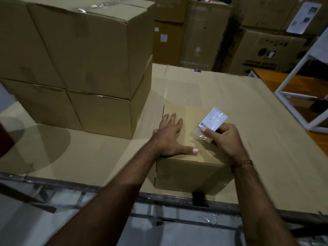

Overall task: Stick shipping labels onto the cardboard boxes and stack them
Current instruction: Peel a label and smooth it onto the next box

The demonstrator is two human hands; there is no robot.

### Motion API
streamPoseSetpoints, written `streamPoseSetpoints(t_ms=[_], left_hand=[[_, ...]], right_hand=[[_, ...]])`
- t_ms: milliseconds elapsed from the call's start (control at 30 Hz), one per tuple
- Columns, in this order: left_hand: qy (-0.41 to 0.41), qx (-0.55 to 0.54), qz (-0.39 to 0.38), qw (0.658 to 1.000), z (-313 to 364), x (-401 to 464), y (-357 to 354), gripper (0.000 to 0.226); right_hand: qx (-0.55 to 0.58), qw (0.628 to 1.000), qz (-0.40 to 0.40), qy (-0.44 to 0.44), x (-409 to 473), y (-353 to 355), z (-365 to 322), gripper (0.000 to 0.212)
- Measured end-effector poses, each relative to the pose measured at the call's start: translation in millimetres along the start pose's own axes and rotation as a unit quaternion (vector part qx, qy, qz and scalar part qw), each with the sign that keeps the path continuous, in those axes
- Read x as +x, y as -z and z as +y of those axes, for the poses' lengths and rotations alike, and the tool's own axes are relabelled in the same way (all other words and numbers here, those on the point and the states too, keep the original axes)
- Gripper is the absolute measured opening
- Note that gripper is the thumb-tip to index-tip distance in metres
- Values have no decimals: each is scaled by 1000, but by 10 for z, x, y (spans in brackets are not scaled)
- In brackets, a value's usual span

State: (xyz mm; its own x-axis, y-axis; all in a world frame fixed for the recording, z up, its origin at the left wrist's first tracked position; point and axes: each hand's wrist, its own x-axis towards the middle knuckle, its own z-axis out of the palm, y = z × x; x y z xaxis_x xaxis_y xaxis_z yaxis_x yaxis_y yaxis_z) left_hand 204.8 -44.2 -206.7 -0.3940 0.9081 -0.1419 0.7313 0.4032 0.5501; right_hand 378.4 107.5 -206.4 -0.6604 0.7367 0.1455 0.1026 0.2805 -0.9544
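Note:
A sealed cardboard box (188,172) sits at the near edge of a cardboard-covered table (257,121). My left hand (169,136) lies flat on the box top, fingers spread and straight. Above the right side of the same box, my right hand (224,139) pinches a white shipping label in a clear plastic sleeve (213,119), held tilted and just off the surface. To the left rises a stack of cardboard boxes (85,64), two layers high.
Larger printed cartons (266,50) fill the background. A white metal frame (294,96) with a wooden surface stands at the right. Metal bars (159,208) run below the table's near edge. A dark red object (5,139) pokes in at the far left.

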Motion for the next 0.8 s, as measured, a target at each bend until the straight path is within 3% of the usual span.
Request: streamPoseSetpoints(t_ms=[167, 233, 367, 467, 633, 733, 800], left_hand=[[-6, -9, -1, 1000, 1, -28, 39, 126], [-11, -17, 20, 1000, 11, -72, 65, 108], [-35, 18, 82, 996, 18, -308, 154, 66], [-36, -48, 144, 988, -116, -616, 231, 44], [13, -173, 239, 955, -625, -1175, 411, 44], [21, -181, 289, 940, -1054, -1542, 654, 46], [25, -171, 311, 935, -1359, -1819, 866, 44]], right_hand=[[-27, 999, -8, 16, -21, -45, -47, 16], [-47, 999, 2, 3, -6, -85, -74, 11], [-19, 998, 22, -50, 15, -198, -161, 21], [-19, 998, 38, -54, 3, -343, -232, 24], [-58, 998, 1, 2, -190, -925, -566, 25], [-43, 997, -45, 48, -399, -1419, -843, 8], [-19, 995, -70, 63, -537, -1811, -1015, 14]])
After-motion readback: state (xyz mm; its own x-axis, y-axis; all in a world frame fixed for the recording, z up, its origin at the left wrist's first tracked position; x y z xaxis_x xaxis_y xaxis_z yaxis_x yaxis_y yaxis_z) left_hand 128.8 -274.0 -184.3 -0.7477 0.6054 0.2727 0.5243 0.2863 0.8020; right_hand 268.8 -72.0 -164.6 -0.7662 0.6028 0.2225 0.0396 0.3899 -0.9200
